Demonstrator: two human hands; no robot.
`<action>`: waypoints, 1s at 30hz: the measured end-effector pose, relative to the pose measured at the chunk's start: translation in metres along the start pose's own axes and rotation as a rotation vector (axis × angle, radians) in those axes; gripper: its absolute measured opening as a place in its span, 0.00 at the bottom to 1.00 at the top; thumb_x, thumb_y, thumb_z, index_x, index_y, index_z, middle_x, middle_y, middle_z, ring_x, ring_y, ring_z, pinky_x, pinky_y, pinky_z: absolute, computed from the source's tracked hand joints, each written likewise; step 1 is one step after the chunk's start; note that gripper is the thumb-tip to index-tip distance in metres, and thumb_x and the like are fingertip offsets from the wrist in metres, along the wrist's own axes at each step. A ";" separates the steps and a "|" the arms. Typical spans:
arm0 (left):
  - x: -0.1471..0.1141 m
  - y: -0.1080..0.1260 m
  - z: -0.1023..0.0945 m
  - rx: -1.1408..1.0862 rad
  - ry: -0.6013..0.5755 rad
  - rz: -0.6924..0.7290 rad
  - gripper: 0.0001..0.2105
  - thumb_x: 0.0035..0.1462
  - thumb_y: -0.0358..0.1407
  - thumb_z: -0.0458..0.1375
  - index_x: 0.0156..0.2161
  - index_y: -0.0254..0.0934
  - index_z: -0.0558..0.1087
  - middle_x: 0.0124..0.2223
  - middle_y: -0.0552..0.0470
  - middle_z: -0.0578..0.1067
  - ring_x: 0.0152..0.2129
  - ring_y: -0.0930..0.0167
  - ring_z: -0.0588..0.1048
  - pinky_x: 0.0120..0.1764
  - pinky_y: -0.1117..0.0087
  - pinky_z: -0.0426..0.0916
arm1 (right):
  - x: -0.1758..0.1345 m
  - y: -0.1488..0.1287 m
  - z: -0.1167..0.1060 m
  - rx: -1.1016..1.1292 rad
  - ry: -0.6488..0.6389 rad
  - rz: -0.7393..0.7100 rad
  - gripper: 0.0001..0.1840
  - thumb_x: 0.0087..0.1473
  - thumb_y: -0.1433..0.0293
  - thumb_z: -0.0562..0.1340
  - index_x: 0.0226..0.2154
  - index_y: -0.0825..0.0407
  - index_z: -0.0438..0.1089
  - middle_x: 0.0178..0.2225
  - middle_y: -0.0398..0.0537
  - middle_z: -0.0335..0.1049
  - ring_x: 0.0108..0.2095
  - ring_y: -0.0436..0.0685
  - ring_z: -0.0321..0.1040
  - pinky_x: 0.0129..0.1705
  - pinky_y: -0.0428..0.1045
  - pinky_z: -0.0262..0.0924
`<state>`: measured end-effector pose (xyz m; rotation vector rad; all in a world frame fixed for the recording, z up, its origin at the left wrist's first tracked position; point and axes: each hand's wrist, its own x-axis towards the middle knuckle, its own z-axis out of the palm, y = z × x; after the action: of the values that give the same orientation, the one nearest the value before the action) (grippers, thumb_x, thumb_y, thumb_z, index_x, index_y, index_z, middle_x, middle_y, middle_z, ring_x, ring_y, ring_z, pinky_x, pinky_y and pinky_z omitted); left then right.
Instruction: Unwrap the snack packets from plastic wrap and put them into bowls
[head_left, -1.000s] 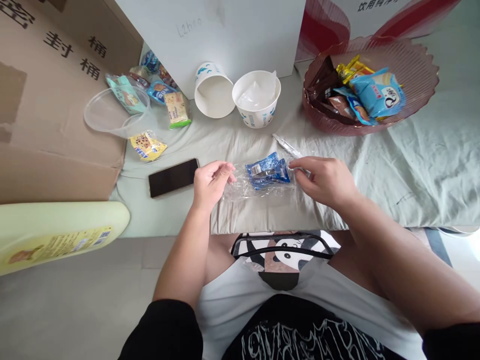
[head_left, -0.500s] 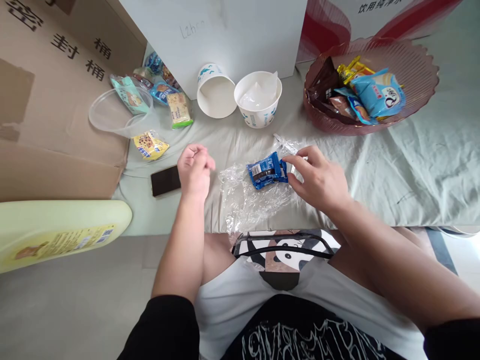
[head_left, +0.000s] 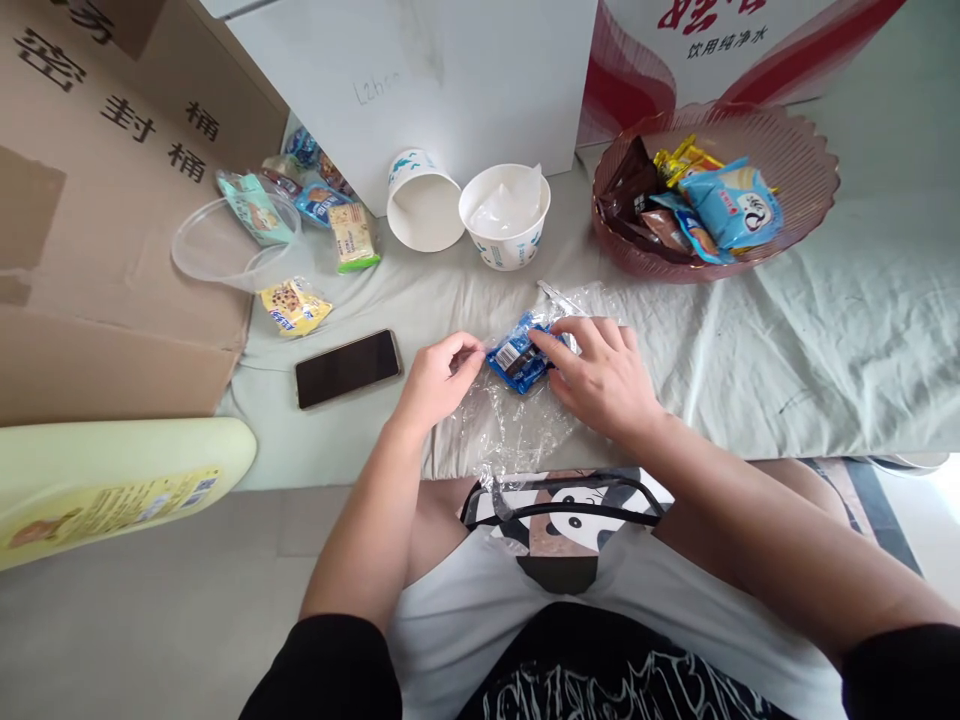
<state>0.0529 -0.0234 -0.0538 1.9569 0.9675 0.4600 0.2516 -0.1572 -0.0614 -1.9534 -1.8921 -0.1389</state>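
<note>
Blue snack packets (head_left: 517, 357) lie in a small pile on a crumpled clear plastic wrapper (head_left: 517, 425), with some of the film folded over them. My left hand (head_left: 442, 378) is closed in a pinch on the film at the packets' left end. From the right, my right hand (head_left: 604, 378) grips the packets; its index finger rests on top and the thumb is at the near side. The right end of the pile is hidden under those fingers.
Behind stand two paper cups, one on its side (head_left: 425, 205) and one upright (head_left: 505, 235) with a clear bag inside. A pink bowl (head_left: 806, 190) of snacks is at right. At left are a phone (head_left: 349, 368), a clear plastic bowl (head_left: 199, 245), loose snacks and a cardboard box (head_left: 112, 260).
My left hand has moved right, from beside the phone to the packets, and the wrapper's left side has come inward with it. My right hand has shifted slightly left over the packets.
</note>
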 end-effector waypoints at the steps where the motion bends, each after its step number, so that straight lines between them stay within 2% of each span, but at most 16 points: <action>1: 0.000 0.002 0.001 -0.081 -0.015 -0.044 0.12 0.62 0.45 0.60 0.37 0.38 0.76 0.36 0.50 0.81 0.31 0.69 0.77 0.37 0.69 0.72 | 0.000 -0.001 0.001 0.010 -0.033 -0.013 0.26 0.60 0.75 0.59 0.60 0.47 0.71 0.52 0.56 0.73 0.46 0.66 0.65 0.42 0.58 0.59; 4: 0.001 0.009 0.004 -0.345 -0.080 -0.164 0.16 0.58 0.50 0.64 0.37 0.37 0.74 0.45 0.48 0.81 0.35 0.70 0.76 0.35 0.72 0.72 | 0.001 -0.004 0.003 0.074 -0.123 -0.039 0.30 0.59 0.74 0.60 0.64 0.52 0.67 0.54 0.59 0.72 0.47 0.65 0.68 0.46 0.58 0.64; 6: 0.003 0.013 0.005 -0.495 -0.102 -0.224 0.18 0.53 0.51 0.68 0.36 0.37 0.73 0.47 0.48 0.79 0.35 0.71 0.76 0.32 0.74 0.71 | 0.002 -0.003 0.003 0.112 -0.148 -0.026 0.31 0.59 0.72 0.61 0.65 0.54 0.66 0.56 0.60 0.71 0.50 0.67 0.69 0.49 0.59 0.66; 12: 0.006 0.019 0.008 -0.730 -0.208 -0.328 0.21 0.46 0.50 0.72 0.35 0.37 0.72 0.30 0.55 0.74 0.26 0.75 0.75 0.22 0.79 0.60 | 0.003 0.006 0.004 0.241 -0.142 0.027 0.30 0.60 0.61 0.65 0.62 0.50 0.68 0.55 0.58 0.73 0.51 0.69 0.71 0.51 0.63 0.69; 14: 0.007 0.021 0.010 -0.731 -0.174 -0.340 0.21 0.47 0.50 0.72 0.34 0.38 0.70 0.27 0.56 0.73 0.19 0.78 0.71 0.18 0.79 0.53 | 0.004 0.008 0.004 0.310 -0.105 0.038 0.28 0.60 0.59 0.65 0.61 0.50 0.70 0.54 0.58 0.75 0.51 0.69 0.73 0.53 0.62 0.70; 16: 0.008 0.021 0.012 -0.731 -0.074 -0.348 0.20 0.48 0.48 0.71 0.33 0.38 0.67 0.26 0.58 0.74 0.12 0.83 0.61 0.16 0.78 0.46 | 0.005 0.011 0.003 0.379 -0.077 0.085 0.26 0.61 0.59 0.64 0.60 0.49 0.70 0.53 0.57 0.76 0.50 0.67 0.74 0.51 0.60 0.71; 18: 0.009 0.021 0.013 -0.746 0.029 -0.366 0.19 0.48 0.47 0.69 0.33 0.39 0.66 0.26 0.58 0.76 0.10 0.85 0.53 0.15 0.77 0.43 | 0.006 0.014 0.002 0.434 -0.059 0.165 0.25 0.62 0.60 0.62 0.60 0.49 0.71 0.52 0.55 0.77 0.47 0.66 0.76 0.46 0.58 0.72; 19: 0.010 0.020 0.014 -0.754 0.065 -0.380 0.18 0.48 0.46 0.68 0.33 0.39 0.65 0.26 0.58 0.77 0.10 0.85 0.52 0.15 0.77 0.43 | 0.007 0.016 0.001 0.458 -0.047 0.204 0.24 0.62 0.61 0.60 0.59 0.49 0.71 0.50 0.55 0.77 0.45 0.65 0.76 0.44 0.58 0.72; 22: 0.013 0.020 0.015 -0.752 0.121 -0.409 0.16 0.49 0.43 0.66 0.34 0.39 0.65 0.25 0.56 0.78 0.09 0.84 0.53 0.15 0.77 0.42 | 0.009 0.021 -0.001 0.519 0.066 0.277 0.21 0.64 0.60 0.56 0.55 0.49 0.73 0.45 0.54 0.77 0.42 0.64 0.75 0.45 0.58 0.71; 26: 0.014 0.021 0.015 -0.742 0.139 -0.412 0.14 0.49 0.42 0.65 0.35 0.39 0.65 0.26 0.53 0.80 0.10 0.83 0.54 0.15 0.78 0.43 | 0.009 0.025 -0.004 0.575 0.326 0.339 0.20 0.65 0.56 0.56 0.48 0.50 0.75 0.41 0.54 0.73 0.43 0.65 0.73 0.47 0.61 0.70; 28: 0.014 0.022 0.015 -0.737 0.136 -0.415 0.14 0.49 0.42 0.65 0.34 0.39 0.65 0.26 0.53 0.80 0.10 0.83 0.54 0.15 0.77 0.43 | 0.009 0.026 -0.007 0.637 0.389 0.393 0.19 0.64 0.54 0.57 0.43 0.49 0.75 0.35 0.52 0.71 0.39 0.64 0.72 0.44 0.61 0.70; 30: 0.014 0.023 0.014 -0.732 0.120 -0.416 0.14 0.49 0.43 0.65 0.34 0.39 0.65 0.26 0.52 0.80 0.10 0.83 0.53 0.15 0.77 0.44 | 0.011 0.028 -0.012 0.759 0.397 0.463 0.19 0.64 0.50 0.58 0.36 0.48 0.72 0.29 0.47 0.67 0.33 0.61 0.70 0.37 0.58 0.68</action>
<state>0.0809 -0.0276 -0.0431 1.0534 1.0571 0.5899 0.2828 -0.1508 -0.0526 -1.6036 -0.9885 0.2719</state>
